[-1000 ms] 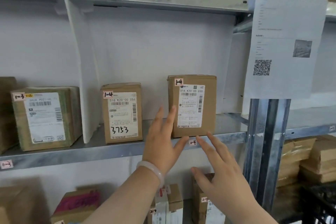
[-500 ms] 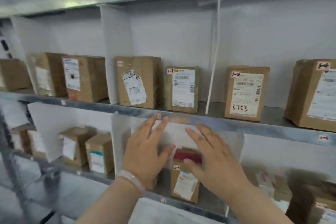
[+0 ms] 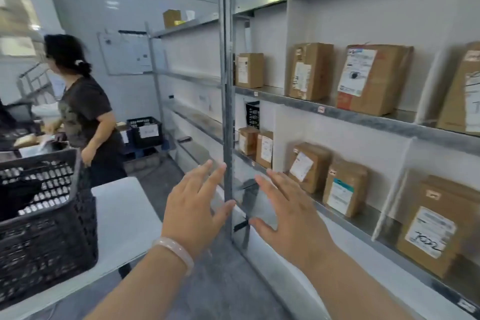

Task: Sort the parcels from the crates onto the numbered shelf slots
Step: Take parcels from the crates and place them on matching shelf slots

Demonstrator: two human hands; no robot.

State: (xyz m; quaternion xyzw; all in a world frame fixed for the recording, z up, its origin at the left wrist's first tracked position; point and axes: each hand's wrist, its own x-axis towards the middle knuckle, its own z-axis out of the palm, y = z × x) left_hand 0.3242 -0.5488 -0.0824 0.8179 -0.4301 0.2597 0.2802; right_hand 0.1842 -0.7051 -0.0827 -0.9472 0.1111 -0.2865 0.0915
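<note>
Parcels (image 3: 309,167) now right of fingers (image 3: 279,191)

Metal shelf (image 3: 363,118) with upright cardboard parcels (image 3: 374,79) (white labels forward), black crate (image 3: 52,228) on white table (image 3: 124,215)

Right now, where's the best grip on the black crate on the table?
Probably the top rim, from above, one hand on each of two opposite sides. The crate sits flat on the table with its top open. Its walls are lattice, so the rim looks like the firmest band for fingers to hook over.
</note>
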